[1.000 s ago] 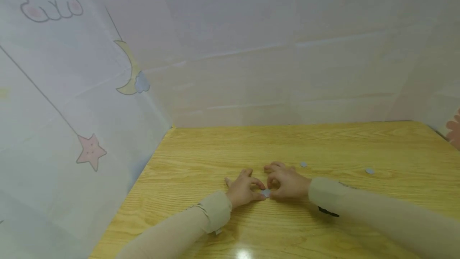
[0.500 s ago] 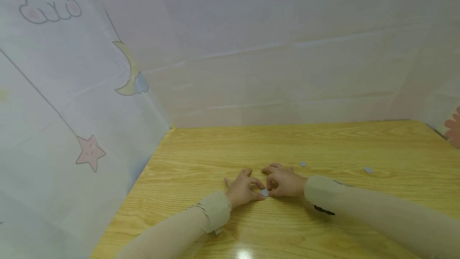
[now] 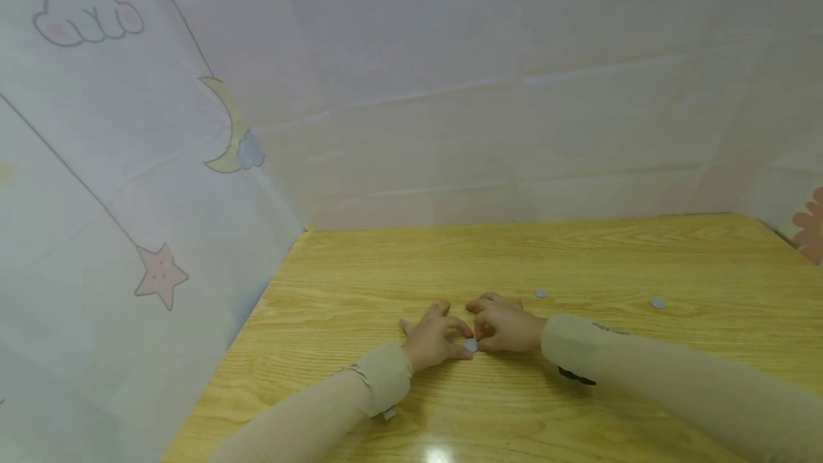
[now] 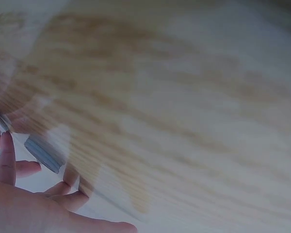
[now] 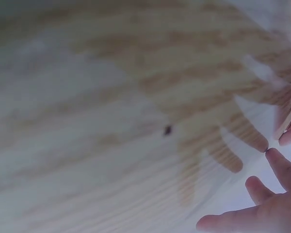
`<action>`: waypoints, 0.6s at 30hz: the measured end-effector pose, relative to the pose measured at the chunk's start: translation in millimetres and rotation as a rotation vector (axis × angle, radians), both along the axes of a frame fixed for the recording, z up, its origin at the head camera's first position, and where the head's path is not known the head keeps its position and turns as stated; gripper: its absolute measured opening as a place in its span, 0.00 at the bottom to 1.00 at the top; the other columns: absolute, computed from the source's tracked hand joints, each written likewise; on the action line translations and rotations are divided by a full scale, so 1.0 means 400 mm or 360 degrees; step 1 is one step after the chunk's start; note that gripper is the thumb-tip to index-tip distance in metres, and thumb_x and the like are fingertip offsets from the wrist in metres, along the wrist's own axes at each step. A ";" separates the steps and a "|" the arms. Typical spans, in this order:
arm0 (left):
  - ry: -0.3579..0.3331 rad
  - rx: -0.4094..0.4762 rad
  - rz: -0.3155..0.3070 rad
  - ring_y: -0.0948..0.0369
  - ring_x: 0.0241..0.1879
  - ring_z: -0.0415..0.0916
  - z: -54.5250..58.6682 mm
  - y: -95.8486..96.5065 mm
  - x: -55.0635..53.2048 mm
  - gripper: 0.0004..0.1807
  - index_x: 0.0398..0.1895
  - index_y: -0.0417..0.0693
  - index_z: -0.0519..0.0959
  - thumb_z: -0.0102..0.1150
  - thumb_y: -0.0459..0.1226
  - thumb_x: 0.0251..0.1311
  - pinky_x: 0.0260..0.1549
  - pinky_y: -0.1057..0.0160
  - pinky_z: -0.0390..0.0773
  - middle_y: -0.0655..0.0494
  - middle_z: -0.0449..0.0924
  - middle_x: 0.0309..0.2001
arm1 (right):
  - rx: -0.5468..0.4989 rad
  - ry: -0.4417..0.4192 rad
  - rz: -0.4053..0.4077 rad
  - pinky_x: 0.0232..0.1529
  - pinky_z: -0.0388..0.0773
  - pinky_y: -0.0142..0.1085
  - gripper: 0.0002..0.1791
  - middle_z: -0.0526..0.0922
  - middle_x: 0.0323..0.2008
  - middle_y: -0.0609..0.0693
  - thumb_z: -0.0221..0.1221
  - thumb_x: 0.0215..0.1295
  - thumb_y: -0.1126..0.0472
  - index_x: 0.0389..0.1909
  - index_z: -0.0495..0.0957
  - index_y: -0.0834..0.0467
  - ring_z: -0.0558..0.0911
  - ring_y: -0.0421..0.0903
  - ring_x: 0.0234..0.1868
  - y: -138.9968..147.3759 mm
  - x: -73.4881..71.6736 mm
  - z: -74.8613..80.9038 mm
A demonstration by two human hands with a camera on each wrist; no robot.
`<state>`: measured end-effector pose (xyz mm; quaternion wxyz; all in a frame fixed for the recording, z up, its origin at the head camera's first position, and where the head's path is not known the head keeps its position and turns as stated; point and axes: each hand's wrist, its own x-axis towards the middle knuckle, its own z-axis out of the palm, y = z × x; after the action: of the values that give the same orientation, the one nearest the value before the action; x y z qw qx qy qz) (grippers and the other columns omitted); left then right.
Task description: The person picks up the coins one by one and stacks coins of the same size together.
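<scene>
A small grey coin-like disc lies on the wooden table between both hands in the head view; whether others are stacked beneath it is too small to tell. My left hand holds its left side between thumb and curled index finger, with the other fingers spread on the wood. From the right, my right hand grips at its edge with thumb and index finger, the rest stretched forward. In the left wrist view, a grey ridged shape shows beyond the left fingers; what it is I cannot tell.
Behind the right hand lies another grey disc, and one more pale disc is farther right. The wooden table meets a white cartoon-printed sheet at its back and left edges.
The right hand has shifted slightly left, along with a small drift of the view. Two overlapping outlines at the fingertips have become one disc outline. The left hand has kept its pose.
</scene>
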<state>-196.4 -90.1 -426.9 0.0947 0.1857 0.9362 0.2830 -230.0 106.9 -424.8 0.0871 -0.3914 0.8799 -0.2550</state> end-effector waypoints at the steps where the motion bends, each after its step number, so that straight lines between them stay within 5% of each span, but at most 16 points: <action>1: 0.0003 -0.0006 -0.0003 0.37 0.71 0.48 0.000 0.000 0.000 0.14 0.39 0.56 0.84 0.72 0.47 0.49 0.49 0.16 0.36 0.37 0.57 0.71 | -0.0001 0.0002 -0.0001 0.39 0.53 0.83 0.10 0.71 0.60 0.65 0.69 0.57 0.60 0.22 0.78 0.49 0.64 0.68 0.62 0.000 0.000 0.000; 12: 0.0027 -0.0007 -0.0018 0.37 0.71 0.49 -0.006 -0.001 -0.004 0.13 0.39 0.57 0.85 0.71 0.48 0.50 0.48 0.16 0.37 0.37 0.58 0.71 | -0.0008 -0.0020 -0.0076 0.44 0.41 0.84 0.10 0.67 0.65 0.66 0.68 0.58 0.59 0.22 0.79 0.46 0.52 0.76 0.68 0.005 0.001 -0.005; 18: 0.0024 -0.0001 -0.0013 0.36 0.71 0.49 -0.001 -0.002 -0.001 0.13 0.38 0.56 0.85 0.71 0.48 0.50 0.48 0.16 0.37 0.36 0.58 0.70 | -0.0068 0.0042 -0.0113 0.45 0.43 0.84 0.08 0.66 0.65 0.68 0.68 0.58 0.59 0.25 0.79 0.46 0.53 0.77 0.67 0.037 0.005 0.000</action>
<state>-196.9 -91.0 -427.5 0.0888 0.1915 0.9362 0.2809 -228.0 121.9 -424.6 0.0581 -0.3649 0.8887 -0.2715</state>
